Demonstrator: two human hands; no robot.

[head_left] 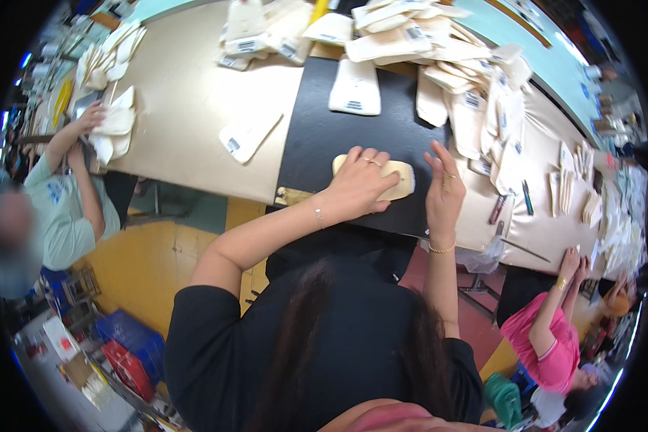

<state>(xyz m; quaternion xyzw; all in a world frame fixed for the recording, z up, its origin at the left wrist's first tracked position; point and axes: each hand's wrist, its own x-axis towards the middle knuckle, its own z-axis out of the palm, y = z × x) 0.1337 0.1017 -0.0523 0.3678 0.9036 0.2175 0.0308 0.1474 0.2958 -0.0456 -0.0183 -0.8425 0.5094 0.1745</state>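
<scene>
My left hand (360, 183) rests over a small cream-coloured flat pad (403, 181) with rounded corners, near the front of the black work mat (317, 137). Its fingers curl across the pad's far side and the thumb lies at the near side. Much of the pad is hidden under that hand. Just right of the pad, my right hand (445, 191) is raised with fingers apart, holding nothing that I can see. Farther back on the mat lies another cream piece (355, 86) with a dark printed patch.
A large heap of cream pieces (475, 93) covers the back right; another pile (255, 32) is at the back. One piece (250, 138) lies left of the mat. A red-handled tool (497, 209) and blue pen-like tool (528, 196) lie right. People work at both sides.
</scene>
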